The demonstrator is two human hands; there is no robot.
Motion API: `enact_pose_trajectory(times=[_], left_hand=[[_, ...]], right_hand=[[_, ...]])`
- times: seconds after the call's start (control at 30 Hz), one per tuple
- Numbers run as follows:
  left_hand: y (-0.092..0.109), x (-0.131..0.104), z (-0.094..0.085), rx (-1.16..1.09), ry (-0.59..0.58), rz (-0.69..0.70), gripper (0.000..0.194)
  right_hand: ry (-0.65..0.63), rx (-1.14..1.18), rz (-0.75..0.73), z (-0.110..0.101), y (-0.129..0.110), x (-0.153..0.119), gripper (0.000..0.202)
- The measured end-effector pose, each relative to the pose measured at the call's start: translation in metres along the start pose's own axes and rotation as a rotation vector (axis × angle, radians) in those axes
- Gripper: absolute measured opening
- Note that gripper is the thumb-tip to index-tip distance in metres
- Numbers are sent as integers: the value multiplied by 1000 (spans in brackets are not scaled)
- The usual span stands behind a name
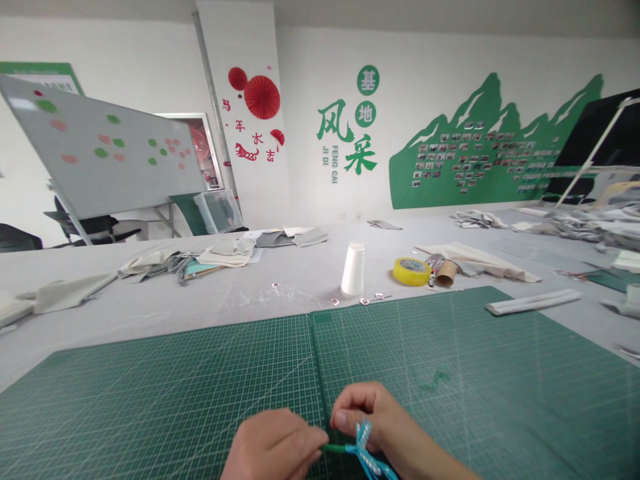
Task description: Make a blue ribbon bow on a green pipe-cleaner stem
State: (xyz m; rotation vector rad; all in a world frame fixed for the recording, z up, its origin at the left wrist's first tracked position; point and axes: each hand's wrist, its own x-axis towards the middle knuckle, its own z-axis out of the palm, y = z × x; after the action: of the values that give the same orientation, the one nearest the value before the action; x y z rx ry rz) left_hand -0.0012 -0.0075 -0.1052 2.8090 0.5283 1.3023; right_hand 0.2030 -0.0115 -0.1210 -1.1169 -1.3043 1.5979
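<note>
Low in the head view, my left hand pinches the end of a thin green stem-like piece between thumb and fingers. A bright blue ribbon with white dots is fastened to the other end of it, its loops hanging over my right wrist area. Just above and to the right, my right hand is closed, thumb against curled fingers. Whatever lies in that pinch is hidden or too fine to see. Both hands are over the green cutting mats, near the seam between them.
Beyond the mats stand a white thread cone and a yellow tape roll, with a cardboard tube beside it. A green thread scrap lies on the right mat. Folded fabric overlaps its far edge; cloth pieces lie left.
</note>
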Motion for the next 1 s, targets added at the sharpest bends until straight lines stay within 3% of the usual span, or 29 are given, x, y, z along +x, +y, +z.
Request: enact_pose_trajectory(times=[0.23, 0.47, 0.63, 0.83, 1.0], left_hand=[[2, -3, 3, 54, -22, 52, 22], [-3, -16, 15, 193, -48, 55, 26], [-2, -13, 13, 265, -50, 48, 33], [2, -5, 1, 268, -68, 26, 26], [1, -4, -2, 254, -6, -13, 25]], right_hand=[[-12, 25, 16, -4, -8, -6, 23], [63, -235, -199, -1, -23, -10, 20], [183, -656, -505, 3, -28, -22, 19], [283, -1121, -939, 6, -25, -28, 29], [353, -1330, -1089, 9, -23, -29, 36]])
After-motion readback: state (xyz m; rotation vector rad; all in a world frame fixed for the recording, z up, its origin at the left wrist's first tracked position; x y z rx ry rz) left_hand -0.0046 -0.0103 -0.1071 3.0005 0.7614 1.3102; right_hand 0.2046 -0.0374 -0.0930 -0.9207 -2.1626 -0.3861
